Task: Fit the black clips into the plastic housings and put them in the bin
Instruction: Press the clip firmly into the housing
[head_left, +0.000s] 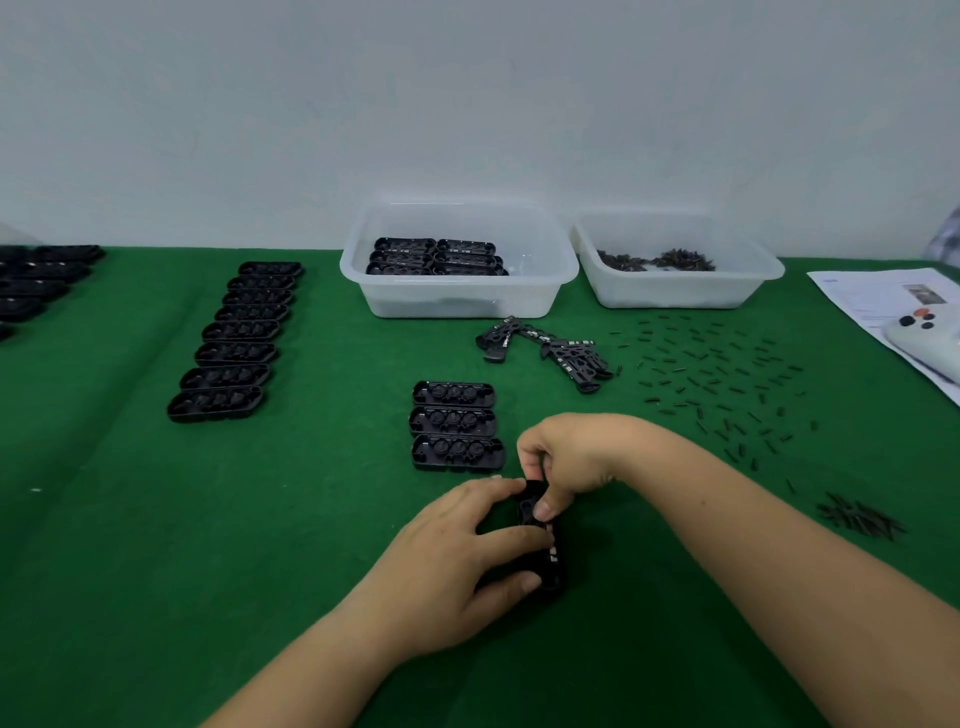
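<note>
Left hand (457, 561): curled round a black oblong plastic housing (540, 545), held on the green cloth table (156, 519).
Right hand (566, 457): pinched on the housing's far end.
Beyond the hands: three open housings (456, 426), black clips (550, 351), clear plastic bin (460, 291).
Right of the hands: scattered small dark pins (727, 384).

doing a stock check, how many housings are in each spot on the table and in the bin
Long row of housings at left: 8
Short stack of housings at centre: 3
Housings in the left bin: 6 visible
Housing in both hands: 1
Total: 18, not counting the cut-off group at the far left edge
</note>
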